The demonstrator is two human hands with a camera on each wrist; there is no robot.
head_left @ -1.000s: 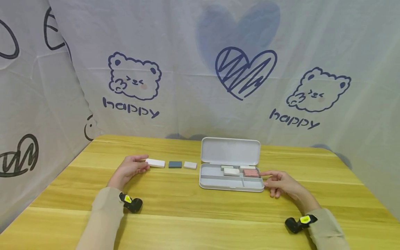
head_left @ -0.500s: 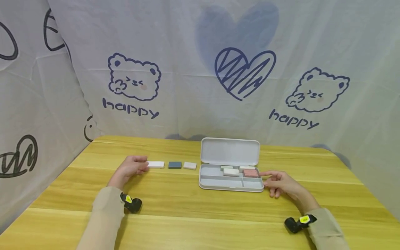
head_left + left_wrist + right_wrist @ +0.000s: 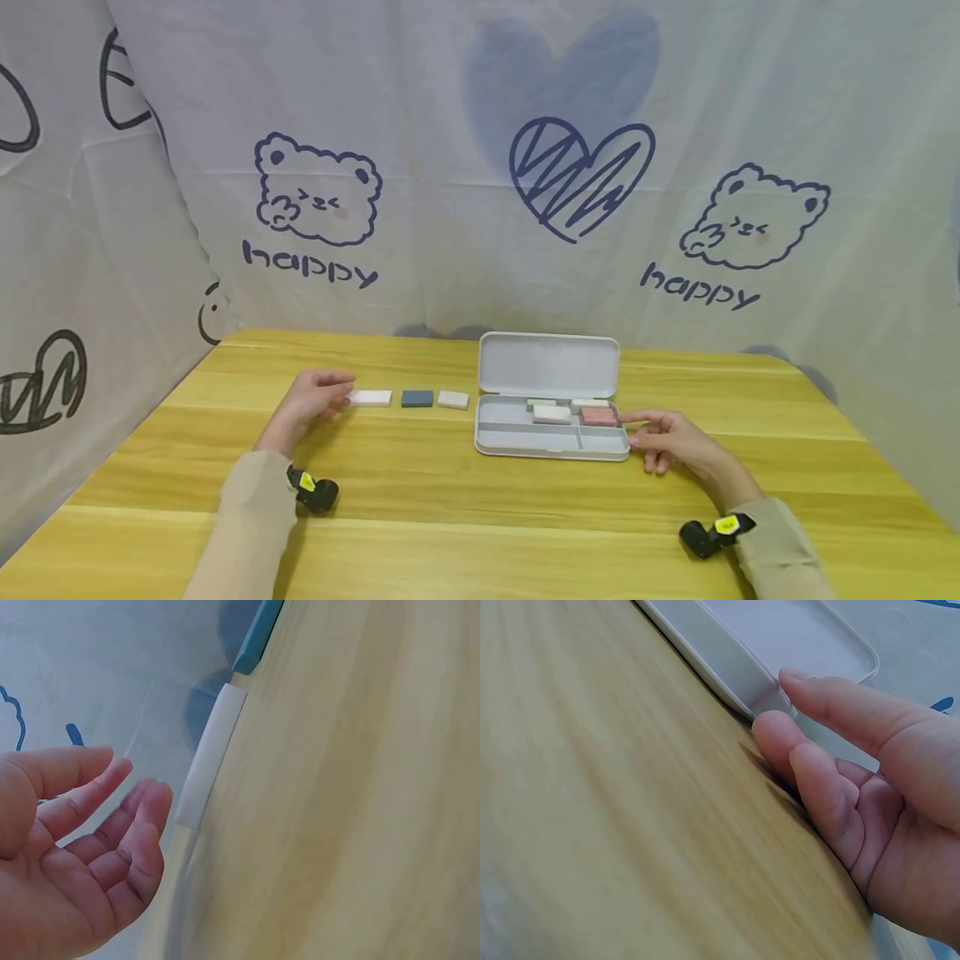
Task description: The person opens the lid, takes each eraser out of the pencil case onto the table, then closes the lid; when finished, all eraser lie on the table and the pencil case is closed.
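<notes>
In the head view my left hand (image 3: 311, 404) is at the left end of a white eraser (image 3: 372, 398) lying flat on the table. The left wrist view shows its fingers loosely bent, with a gap to the white eraser (image 3: 212, 754). A blue eraser (image 3: 417, 399) and a smaller white eraser (image 3: 453, 400) continue the row rightward. My right hand (image 3: 678, 442) rests its fingertips at the right end of an open pale grey pencil case (image 3: 517, 437). Inside the case lie a pink eraser (image 3: 597, 416), a white eraser (image 3: 551, 414) and two pale ones behind them.
The case lid (image 3: 549, 364) stands raised at the back. A divider splits the front of the case into two compartments. Behind the wooden table (image 3: 450, 517) hangs a printed cloth (image 3: 435, 167). A black camera is strapped to each sleeve.
The left hand has let go of the white eraser, which has gone from slightly tilted to flat in the row. The right hand stays at the case.
</notes>
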